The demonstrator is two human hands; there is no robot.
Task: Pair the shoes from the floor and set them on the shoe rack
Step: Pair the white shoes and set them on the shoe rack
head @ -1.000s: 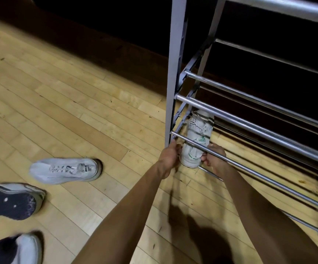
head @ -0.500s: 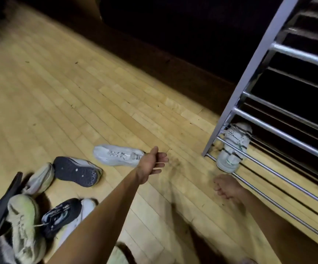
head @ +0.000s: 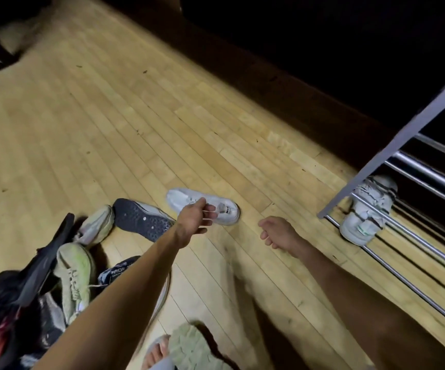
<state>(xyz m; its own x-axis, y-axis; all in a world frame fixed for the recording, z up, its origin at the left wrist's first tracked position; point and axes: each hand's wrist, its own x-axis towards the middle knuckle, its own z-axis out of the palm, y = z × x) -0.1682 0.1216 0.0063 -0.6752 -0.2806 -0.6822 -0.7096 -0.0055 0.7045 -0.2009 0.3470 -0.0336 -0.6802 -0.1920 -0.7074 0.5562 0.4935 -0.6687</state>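
Your left hand [head: 193, 218] is stretched out over the white shoe [head: 202, 205] lying on its sole on the wooden floor [head: 109, 129]. The fingers are spread and relaxed, thumb raised toward the laces, and nothing is in them; whether they touch the shoe yet cannot be told from this angle. The reach is aimed at the shoe's middle, which would give you a grip across the upper.

Your right hand [head: 276, 233] hangs idle between that shoe and the rack, fingers loosely curled, carrying nothing. It is placed where it could steady the shoe on arrival at the rail.

One white shoe with green trim [head: 368, 209] already stands on the bottom tier of the shoe rack [head: 416, 121], toe inward, heel outward, wedged between the rails beside the corner post. It sits at the rack's end, so the space beside it is open for its partner. The shoe under your left hand looks like the likely mate, though the match cannot be confirmed at this sharpness.

The remaining shoes lie in a heap [head: 64, 263] at the left: a dark-soled shoe [head: 141, 217] turned sole-up, a pale green one [head: 74, 276], and several dark ones overlapping. Another pale shoe [head: 194, 348] lies near your foot at the bottom edge.

Judgement: one shoe placed, the first pair half done, most of the task outstanding.
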